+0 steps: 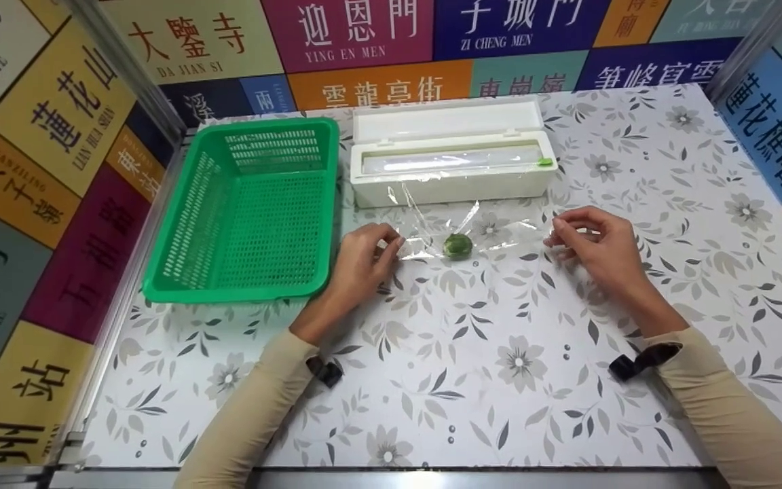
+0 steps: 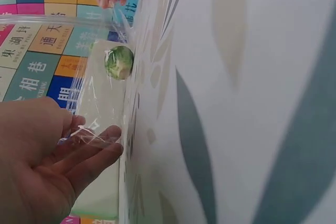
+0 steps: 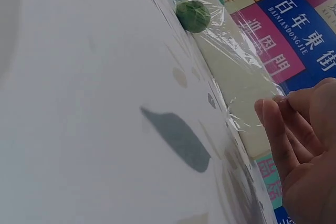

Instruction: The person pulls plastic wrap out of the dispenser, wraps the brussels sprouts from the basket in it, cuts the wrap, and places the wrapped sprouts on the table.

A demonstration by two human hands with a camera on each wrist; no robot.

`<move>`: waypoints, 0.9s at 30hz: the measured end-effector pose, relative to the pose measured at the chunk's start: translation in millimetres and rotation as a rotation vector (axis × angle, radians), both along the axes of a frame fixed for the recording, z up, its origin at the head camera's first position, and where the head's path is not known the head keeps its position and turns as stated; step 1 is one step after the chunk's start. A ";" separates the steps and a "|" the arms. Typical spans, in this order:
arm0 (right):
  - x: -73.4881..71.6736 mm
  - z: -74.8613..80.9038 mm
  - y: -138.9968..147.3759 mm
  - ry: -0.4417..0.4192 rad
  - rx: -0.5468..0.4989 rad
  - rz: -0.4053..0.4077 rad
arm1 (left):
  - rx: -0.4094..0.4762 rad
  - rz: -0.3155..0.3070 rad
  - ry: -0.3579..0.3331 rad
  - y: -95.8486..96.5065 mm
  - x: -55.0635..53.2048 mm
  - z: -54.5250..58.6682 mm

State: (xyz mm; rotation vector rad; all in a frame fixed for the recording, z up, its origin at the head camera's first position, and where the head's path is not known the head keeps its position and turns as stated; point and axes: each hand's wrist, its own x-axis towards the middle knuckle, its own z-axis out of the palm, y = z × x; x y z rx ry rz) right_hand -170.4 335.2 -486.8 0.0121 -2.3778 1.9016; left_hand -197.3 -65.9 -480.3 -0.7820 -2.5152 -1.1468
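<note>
A green Brussels sprout [image 1: 457, 246] sits on the floral tabletop between the two hands. Clear cling film [image 1: 510, 234] stretches from hand to hand in the head view, creased around the sprout and overlapping it. My left hand [image 1: 366, 257] pinches the film's left corner, with the thumb and fingers also showing in the left wrist view. On the other side, my right hand [image 1: 598, 246] pinches the right corner between thumb and fingertips. Behind the sprout stands a white film dispenser [image 1: 452, 190], its lid up and a film roll inside.
A green plastic basket [image 1: 332, 224] stands left of the dispenser, close to the left forearm. A small green slider [image 1: 545, 162] sits at the right end of the dispenser. Panels printed with Chinese characters [image 1: 364, 37] wall in the table's back and sides.
</note>
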 end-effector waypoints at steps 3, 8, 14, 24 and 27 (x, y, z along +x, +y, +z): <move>-4.1 -1.9 -1.7 -0.019 -0.016 -0.001 | -0.003 0.028 -0.023 2.4 -5.3 -1.3; -12.7 -7.4 -2.3 -0.044 0.089 -0.019 | -0.049 0.083 -0.040 5.3 -11.5 -4.6; -17.5 -11.6 -2.2 -0.133 0.200 -0.037 | -0.094 0.119 -0.069 5.8 -15.1 -8.5; -15.7 -6.2 -7.8 -0.132 0.322 -0.017 | -0.129 0.122 -0.156 4.4 -21.2 -8.7; -16.6 -4.3 -9.6 -0.128 0.337 -0.011 | -0.089 0.106 -0.191 4.1 -21.7 -7.6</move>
